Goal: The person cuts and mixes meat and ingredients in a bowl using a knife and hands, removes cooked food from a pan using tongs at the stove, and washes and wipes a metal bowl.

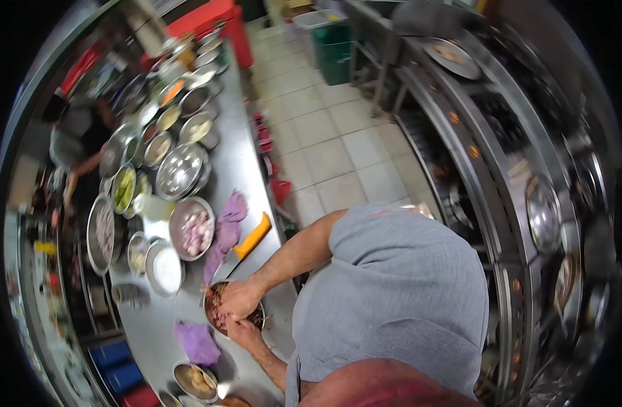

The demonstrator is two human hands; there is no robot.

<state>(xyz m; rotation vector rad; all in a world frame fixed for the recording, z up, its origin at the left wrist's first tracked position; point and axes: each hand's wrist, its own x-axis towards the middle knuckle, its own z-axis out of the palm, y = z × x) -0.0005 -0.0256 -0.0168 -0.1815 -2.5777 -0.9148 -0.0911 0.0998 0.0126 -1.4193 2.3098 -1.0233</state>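
Observation:
Both hands are at a metal bowl (261, 317) of reddish-brown chopped food, close together. My right hand (239, 297) reaches down into the food with bent fingers, their tips hidden. My left hand (244, 330) is at the bowl's lower edge, fingers curled toward the right one; what they pinch is too small to make out. Beyond my right hand, a knife with an orange handle (253, 236) lies on the steel table (246, 169) beside a purple cloth (228, 232). A bowl of peeled shallots or onions (195, 230) is next to the cloth.
Bowls line the table, including a white-filled container (166, 269), a wide bowl of sliced food (103, 234) and a shiny empty bowl (180, 171). Another purple cloth (197, 342) lies near a small bowl (197, 381). Stoves (490, 136) stand behind me. A co-worker (77, 139) is across the table.

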